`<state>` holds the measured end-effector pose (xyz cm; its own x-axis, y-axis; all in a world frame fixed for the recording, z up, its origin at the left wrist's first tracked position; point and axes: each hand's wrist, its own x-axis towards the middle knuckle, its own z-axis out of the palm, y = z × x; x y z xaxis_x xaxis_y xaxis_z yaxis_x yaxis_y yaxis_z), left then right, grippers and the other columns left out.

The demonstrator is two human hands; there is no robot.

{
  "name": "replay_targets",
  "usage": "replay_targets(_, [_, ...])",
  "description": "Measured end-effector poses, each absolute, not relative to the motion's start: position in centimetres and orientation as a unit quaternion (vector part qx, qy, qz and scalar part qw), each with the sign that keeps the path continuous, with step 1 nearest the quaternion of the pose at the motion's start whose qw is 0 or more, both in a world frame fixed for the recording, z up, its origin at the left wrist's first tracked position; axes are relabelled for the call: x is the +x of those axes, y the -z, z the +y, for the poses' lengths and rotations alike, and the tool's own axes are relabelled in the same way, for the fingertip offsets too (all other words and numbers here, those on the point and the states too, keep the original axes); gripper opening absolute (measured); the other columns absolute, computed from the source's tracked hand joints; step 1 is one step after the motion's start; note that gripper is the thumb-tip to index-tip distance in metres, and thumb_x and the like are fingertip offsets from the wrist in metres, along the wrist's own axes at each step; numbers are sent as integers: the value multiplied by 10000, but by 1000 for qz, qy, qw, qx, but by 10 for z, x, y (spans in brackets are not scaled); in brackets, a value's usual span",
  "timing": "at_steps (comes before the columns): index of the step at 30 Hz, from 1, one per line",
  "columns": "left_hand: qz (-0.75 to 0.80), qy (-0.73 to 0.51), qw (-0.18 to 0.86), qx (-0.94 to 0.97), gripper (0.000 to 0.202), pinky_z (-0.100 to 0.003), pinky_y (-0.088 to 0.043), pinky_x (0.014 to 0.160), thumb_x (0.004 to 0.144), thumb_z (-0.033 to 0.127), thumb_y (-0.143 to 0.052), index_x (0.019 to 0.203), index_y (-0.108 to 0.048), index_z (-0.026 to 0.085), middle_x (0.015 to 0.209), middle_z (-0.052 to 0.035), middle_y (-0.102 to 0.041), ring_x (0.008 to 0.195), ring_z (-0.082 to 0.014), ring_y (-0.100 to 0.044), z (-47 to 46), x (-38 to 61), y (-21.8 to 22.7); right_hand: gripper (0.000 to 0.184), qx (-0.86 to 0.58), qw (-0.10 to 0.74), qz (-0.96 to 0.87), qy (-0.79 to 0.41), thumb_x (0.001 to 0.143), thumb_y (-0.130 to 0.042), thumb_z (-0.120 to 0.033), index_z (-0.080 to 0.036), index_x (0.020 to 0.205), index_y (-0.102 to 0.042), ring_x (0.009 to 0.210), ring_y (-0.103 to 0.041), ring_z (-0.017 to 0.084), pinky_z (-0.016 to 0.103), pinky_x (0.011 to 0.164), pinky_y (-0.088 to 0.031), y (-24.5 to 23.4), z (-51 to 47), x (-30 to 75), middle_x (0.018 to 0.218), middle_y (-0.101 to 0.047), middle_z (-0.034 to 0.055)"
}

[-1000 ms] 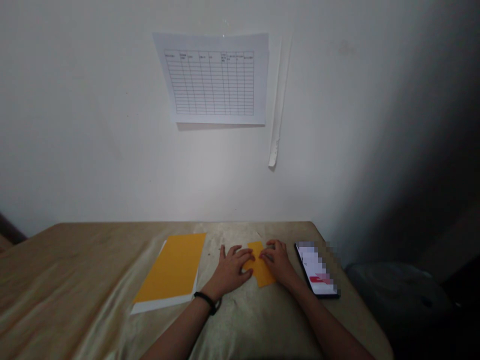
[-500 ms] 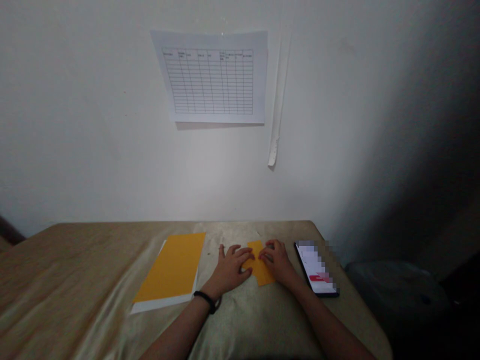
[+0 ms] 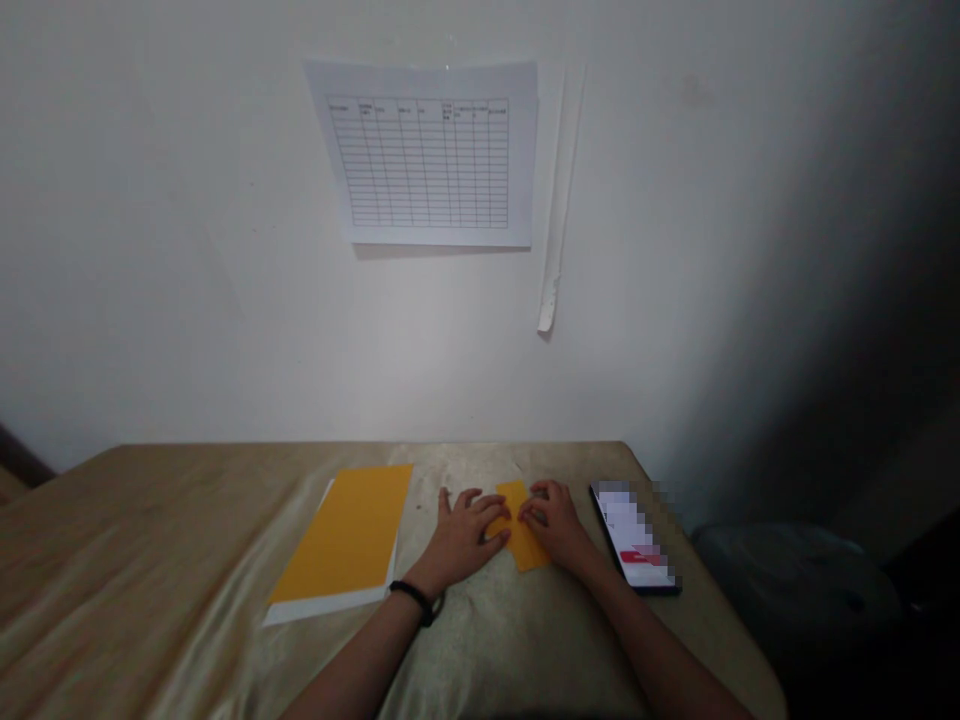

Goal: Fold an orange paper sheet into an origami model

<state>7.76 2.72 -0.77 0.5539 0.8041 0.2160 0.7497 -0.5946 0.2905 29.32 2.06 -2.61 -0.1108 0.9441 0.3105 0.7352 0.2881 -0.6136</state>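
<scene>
Here, orange paper [image 3: 527,550] between left hand [image 3: 459,540] and right hand [image 3: 559,530]; both flat open, fingertips pressing it.

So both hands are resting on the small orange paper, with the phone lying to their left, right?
No: in the head view the phone lies to their right, beside the right hand. That hand and the left hand do rest on the small orange paper.

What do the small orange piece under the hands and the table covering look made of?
Small orange piece: likely thin matte paper; it lies flat with crisp straight edges under the left hand and right hand. Table covering: probably cloth or soft plastic sheet with slight sheen; gentle creases run across it.
</scene>
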Motion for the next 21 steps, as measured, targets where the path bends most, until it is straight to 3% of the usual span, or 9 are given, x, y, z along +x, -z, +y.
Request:
replay_targets(13, [450,-166,66,875,383,-795,104,1061,881,491,-642,1251,-597,401,1396,14,-588,1366,-382,-369,27,79,9,155,-549,340,-741,-182,825,-623,-141,-234,819,-746,1235,-462,209,369,1115,-348,17,14,299,1236,-545,69])
replay_targets(21, [460,-150,71,872,390,-789,96,1066,920,481,-584,1310,-569,478,1453,37,-548,1401,-388,-342,33,76,9,142,-561,329,-736,-189,867,-626,-239,-272,908,-758,1263,-454,230,403,1118,-356,20,12,299,1268,-534,63])
